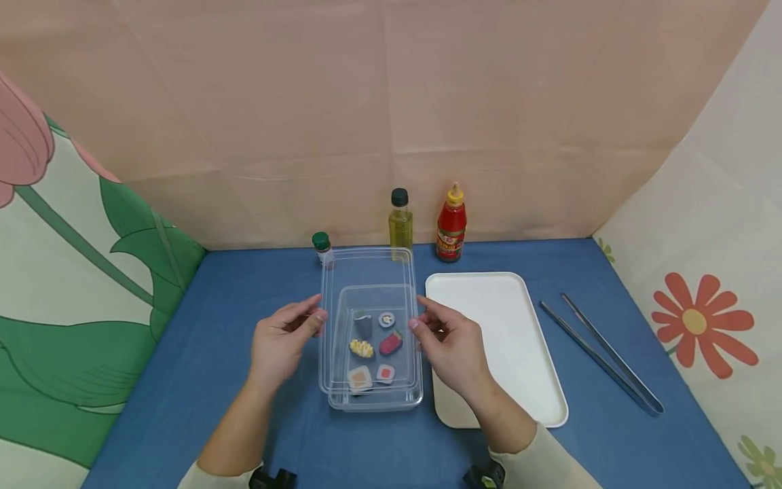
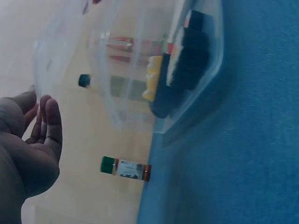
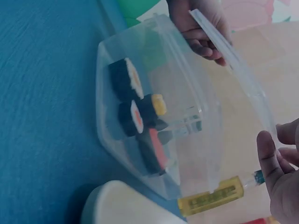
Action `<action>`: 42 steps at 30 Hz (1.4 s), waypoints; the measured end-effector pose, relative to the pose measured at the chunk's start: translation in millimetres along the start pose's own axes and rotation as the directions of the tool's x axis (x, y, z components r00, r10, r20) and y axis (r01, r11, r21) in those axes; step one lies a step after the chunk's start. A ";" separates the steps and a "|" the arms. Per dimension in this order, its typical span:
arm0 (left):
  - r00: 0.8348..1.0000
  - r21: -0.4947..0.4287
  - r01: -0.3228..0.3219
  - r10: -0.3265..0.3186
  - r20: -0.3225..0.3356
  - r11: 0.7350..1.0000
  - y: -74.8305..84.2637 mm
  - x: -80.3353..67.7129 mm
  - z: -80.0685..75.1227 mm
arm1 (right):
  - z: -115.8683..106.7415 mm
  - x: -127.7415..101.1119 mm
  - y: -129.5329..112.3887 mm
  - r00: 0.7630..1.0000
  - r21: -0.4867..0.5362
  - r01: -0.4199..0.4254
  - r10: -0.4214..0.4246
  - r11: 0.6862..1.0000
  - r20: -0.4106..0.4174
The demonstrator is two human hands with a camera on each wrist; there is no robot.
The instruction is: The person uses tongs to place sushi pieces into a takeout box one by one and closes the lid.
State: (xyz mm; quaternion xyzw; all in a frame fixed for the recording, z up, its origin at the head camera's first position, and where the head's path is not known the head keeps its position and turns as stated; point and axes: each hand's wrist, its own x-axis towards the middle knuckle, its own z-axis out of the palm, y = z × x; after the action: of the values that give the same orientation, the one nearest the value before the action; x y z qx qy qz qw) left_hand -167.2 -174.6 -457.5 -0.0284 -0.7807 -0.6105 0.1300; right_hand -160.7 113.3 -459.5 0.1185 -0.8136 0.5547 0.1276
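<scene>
My two hands hold a clear plastic lid (image 1: pixel 366 263) by its opposite long sides. The left hand (image 1: pixel 283 339) pinches the left edge between thumb and fingers; the right hand (image 1: pixel 451 343) pinches the right edge. In the right wrist view the lid (image 3: pixel 245 77) is tilted and apart from the clear plastic container (image 3: pixel 103 121) under it. Several sushi pieces lie in the container, among them a yellow-topped piece (image 1: pixel 361 348), a red-topped piece (image 1: pixel 391 343), a larger square roll (image 1: pixel 360 377), a smaller roll (image 1: pixel 385 373) and a round roll (image 1: pixel 386 320).
A white tray (image 1: pixel 489 326) lies right of the container, with metal tongs (image 1: pixel 605 356) beyond it. Along the back stand a small green-capped jar (image 1: pixel 322 246), an oil bottle (image 1: pixel 400 224) and a red sauce bottle (image 1: pixel 451 227). Blue cloth (image 1: pixel 201 326) covers the table.
</scene>
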 end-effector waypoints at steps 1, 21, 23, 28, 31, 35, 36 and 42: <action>1.000 0.013 0.013 -0.013 0.004 1.000 -2.0 0.2 1.0 | 0.5 0.0 2.1 1.000 -0.005 -0.017 0.017 1.000 0.000; 0.981 0.251 0.123 -0.156 0.118 0.960 -34.0 0.6 5.5 | 7.2 -2.0 25.1 0.976 -0.117 -0.189 0.200 0.975 0.092; 0.977 0.269 0.134 -0.173 0.128 0.954 -35.6 0.4 6.3 | 7.8 -2.3 26.7 0.974 -0.133 -0.190 0.204 0.973 0.098; 0.967 0.291 0.161 -0.210 0.145 0.943 -39.8 0.4 6.9 | 8.9 -2.3 30.2 0.974 -0.175 -0.179 0.200 0.968 0.110; 0.965 0.290 0.170 -0.219 0.144 0.942 -39.5 -0.5 7.0 | 8.7 -2.1 30.8 0.974 -0.193 -0.166 0.191 0.967 0.120; 0.963 0.303 0.175 -0.226 0.143 0.937 -39.1 -1.6 7.8 | 8.1 -1.6 31.4 0.971 -0.213 -0.167 0.198 0.963 0.135; 0.963 0.307 0.177 -0.229 0.142 0.935 -39.1 -1.7 8.1 | 7.9 -1.5 31.6 0.969 -0.216 -0.172 0.205 0.961 0.140; 0.958 0.311 0.191 -0.246 0.150 0.931 -40.5 -1.5 8.8 | 7.3 -1.4 31.0 0.959 -0.239 -0.188 0.231 0.953 0.163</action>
State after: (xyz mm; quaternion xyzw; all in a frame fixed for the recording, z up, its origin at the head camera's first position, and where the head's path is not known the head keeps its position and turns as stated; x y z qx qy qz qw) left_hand -175.4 -176.3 -498.1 0.0216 -0.8696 -0.4931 -0.0099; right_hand -170.3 117.6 -489.6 0.0682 -0.8867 0.4573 0.0025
